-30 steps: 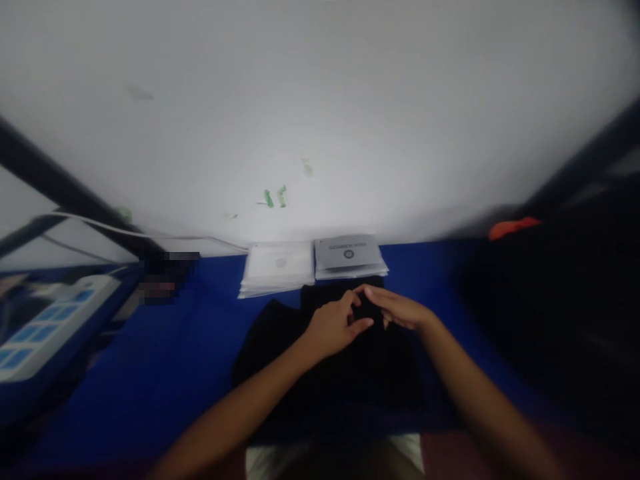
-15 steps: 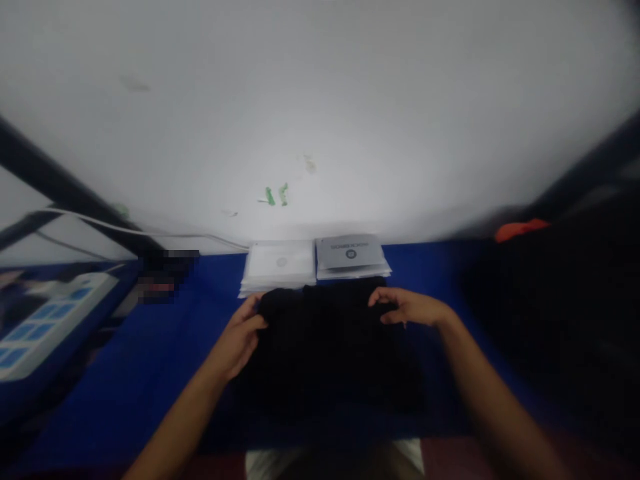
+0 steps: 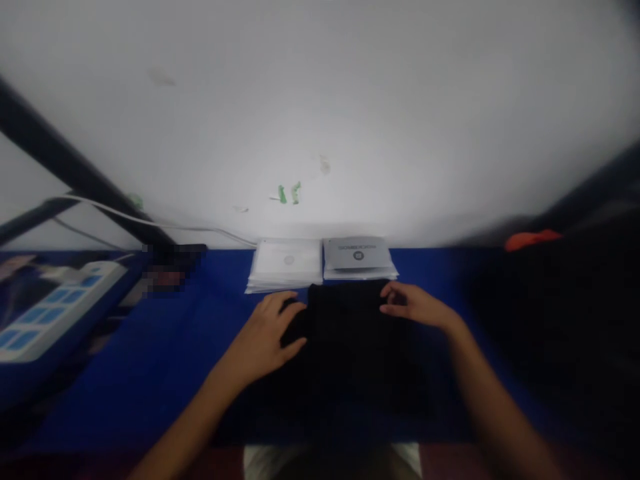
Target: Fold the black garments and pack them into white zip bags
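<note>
Black cloth lies on a blue table, a person's hands set on opposite sides of it, seemingly to keep it flat. At 10 o'clock on the cloth, the left hand rests spread, thumb apart from the fingers, as though pressing rather than gripping. At 1 o'clock, the right hand curls at the far corner; whether its fingers pinch the cloth cannot be told. Just beyond, a white stack at 11 o'clock and a grey stack at 12 sit side by side near the wall, perhaps placed to stay within reach. Well apart at 9 o'clock lies a power strip.
</note>
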Action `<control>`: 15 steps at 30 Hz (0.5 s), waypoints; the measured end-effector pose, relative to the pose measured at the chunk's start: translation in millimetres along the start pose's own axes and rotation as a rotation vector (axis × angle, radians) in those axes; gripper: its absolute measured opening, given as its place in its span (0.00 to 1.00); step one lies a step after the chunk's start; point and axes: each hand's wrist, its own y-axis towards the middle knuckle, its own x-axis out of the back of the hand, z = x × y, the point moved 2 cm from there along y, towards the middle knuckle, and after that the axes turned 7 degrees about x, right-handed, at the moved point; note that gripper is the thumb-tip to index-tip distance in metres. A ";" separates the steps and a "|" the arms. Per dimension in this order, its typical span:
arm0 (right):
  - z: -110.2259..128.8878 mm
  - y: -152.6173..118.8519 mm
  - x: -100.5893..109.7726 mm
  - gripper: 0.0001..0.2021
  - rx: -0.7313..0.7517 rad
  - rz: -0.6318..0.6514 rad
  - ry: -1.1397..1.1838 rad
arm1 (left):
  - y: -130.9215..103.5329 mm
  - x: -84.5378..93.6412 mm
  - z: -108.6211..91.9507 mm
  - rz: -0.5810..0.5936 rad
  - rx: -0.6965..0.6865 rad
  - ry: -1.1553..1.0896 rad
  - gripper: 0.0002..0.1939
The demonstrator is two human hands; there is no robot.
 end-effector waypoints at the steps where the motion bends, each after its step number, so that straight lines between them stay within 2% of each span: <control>1: 2.4 1.0 -1.0 0.20 0.026 -0.019 0.001 | 6.2 -3.0 -8.5 0.049 -0.094 0.004 0.24; 3: 8.0 1.7 -2.6 0.20 0.071 -0.054 -0.005 | 19.4 -9.0 -20.2 0.137 -0.207 0.000 0.20; 5: 14.6 0.6 -3.8 0.20 0.110 -0.071 -0.030 | 33.3 -14.2 -24.7 0.190 -0.227 -0.036 0.12; 7: 20.9 -1.9 -5.2 0.22 0.143 -0.045 -0.041 | 47.3 -17.9 -22.6 0.187 -0.149 -0.069 0.08; 11: 24.8 -6.4 -7.6 0.34 0.164 0.029 -0.049 | 70.6 -23.7 -7.1 0.124 0.123 0.027 0.12; 13: 21.1 -6.0 -6.5 0.33 0.173 -0.007 -0.087 | 78.1 -27.7 0.4 0.138 0.202 0.084 0.15; 15: 13.8 -3.5 -3.1 0.25 0.167 -0.094 -0.138 | 82.1 -32.6 5.7 0.166 0.239 0.117 0.16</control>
